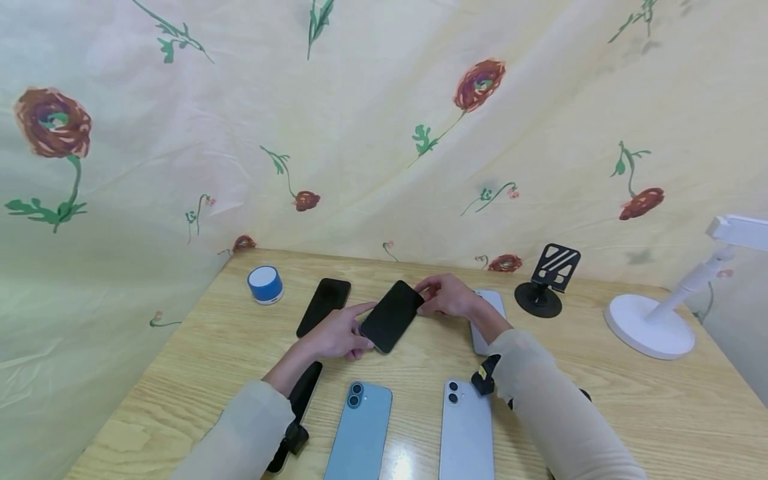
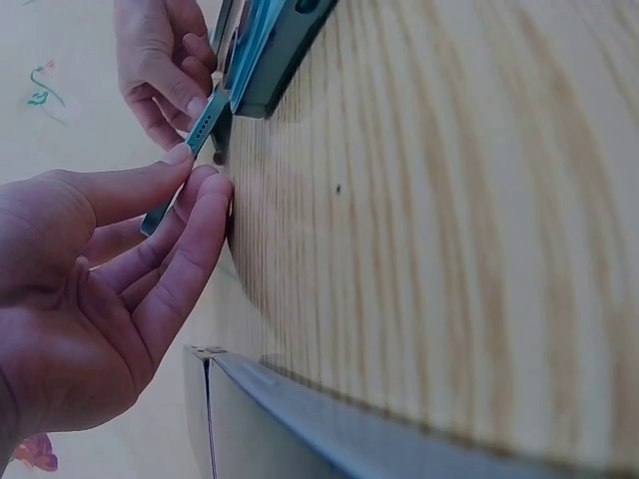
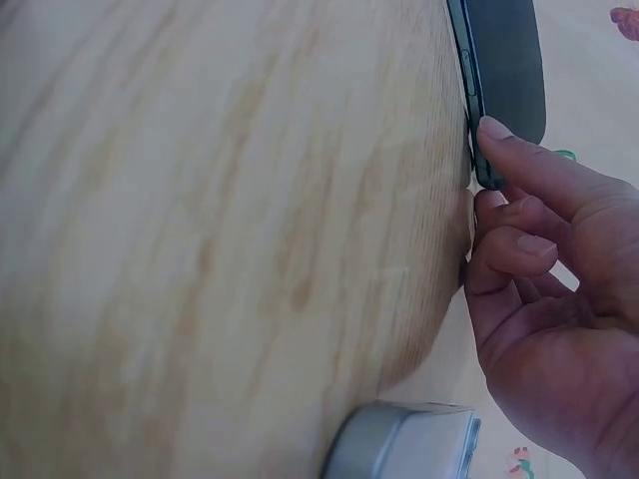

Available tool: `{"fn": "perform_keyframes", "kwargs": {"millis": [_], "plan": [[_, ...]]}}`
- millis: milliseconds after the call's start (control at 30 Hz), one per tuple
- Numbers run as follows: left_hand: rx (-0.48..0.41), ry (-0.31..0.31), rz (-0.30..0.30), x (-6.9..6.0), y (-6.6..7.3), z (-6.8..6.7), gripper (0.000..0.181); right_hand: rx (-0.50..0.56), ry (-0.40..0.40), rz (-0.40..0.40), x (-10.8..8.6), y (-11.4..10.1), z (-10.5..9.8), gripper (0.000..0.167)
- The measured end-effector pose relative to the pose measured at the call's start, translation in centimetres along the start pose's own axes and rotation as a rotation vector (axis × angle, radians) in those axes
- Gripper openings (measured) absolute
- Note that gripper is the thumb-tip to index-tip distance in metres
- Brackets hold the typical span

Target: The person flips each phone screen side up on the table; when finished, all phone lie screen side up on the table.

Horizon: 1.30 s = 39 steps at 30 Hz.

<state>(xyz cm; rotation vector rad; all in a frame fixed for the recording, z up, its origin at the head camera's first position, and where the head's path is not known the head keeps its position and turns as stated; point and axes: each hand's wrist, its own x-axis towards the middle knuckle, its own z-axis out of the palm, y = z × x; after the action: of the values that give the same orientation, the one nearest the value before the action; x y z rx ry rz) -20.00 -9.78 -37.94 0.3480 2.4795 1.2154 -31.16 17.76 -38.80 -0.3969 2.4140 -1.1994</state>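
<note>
A smartphone (image 1: pixel 393 317) with a dark screen facing up is held between both hands over the middle of the wooden table. My left hand (image 1: pixel 337 333) pinches its near left end, index finger stretched along the side. At the far right edge, my right hand (image 1: pixel 447 295) grips it between thumb and fingers. From the left wrist, the phone's thin teal edge (image 2: pixel 208 125) shows between thumb and fingertips of the left hand (image 2: pixel 100 269). In the right wrist view, the thumb of the right hand (image 3: pixel 569 269) lies on the phone's edge (image 3: pixel 469 80), other fingers curled below.
A black phone (image 1: pixel 324 305) lies left; another (image 1: pixel 305 390) is partly under the left forearm. Nearer are a blue phone (image 1: pixel 360 433) and a pale phone (image 1: pixel 467 433). Another pale phone (image 1: pixel 489 320), a black stand (image 1: pixel 540 300) and a white lamp (image 1: pixel 651 327) stand right; a blue-white tub (image 1: pixel 265 283) left.
</note>
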Motion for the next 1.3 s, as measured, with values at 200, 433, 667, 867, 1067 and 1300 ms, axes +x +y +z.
{"fn": "perform_keyframes", "kwargs": {"millis": [200, 433, 667, 867, 1067, 1300], "plan": [[0.016, -0.002, -0.002, 0.0, 0.2, 0.1, 0.079, -0.009, 0.012, 0.000, 0.1, -0.1, 0.1, 0.041], [0.010, 0.012, -0.002, 0.2, 0.2, 0.2, 0.078, -0.031, 0.037, 0.008, 0.0, -0.8, 0.2, 0.037], [0.006, 0.022, -0.008, 0.3, 0.2, 0.3, 0.079, -0.005, 0.071, 0.041, 0.2, -0.8, 0.4, 0.034], [0.021, 0.026, -0.040, 0.3, 0.2, 0.5, 0.080, -0.006, 0.077, 0.055, 0.2, -0.9, 0.6, 0.038], [0.036, 0.040, -0.074, 0.3, 0.1, 0.5, 0.081, -0.023, 0.071, 0.049, 0.5, -1.0, 0.8, 0.041], [0.068, 0.036, -0.110, 0.5, 0.3, 0.6, 0.080, -0.039, 0.071, 0.025, 0.7, -0.9, 0.7, 0.042]]}}
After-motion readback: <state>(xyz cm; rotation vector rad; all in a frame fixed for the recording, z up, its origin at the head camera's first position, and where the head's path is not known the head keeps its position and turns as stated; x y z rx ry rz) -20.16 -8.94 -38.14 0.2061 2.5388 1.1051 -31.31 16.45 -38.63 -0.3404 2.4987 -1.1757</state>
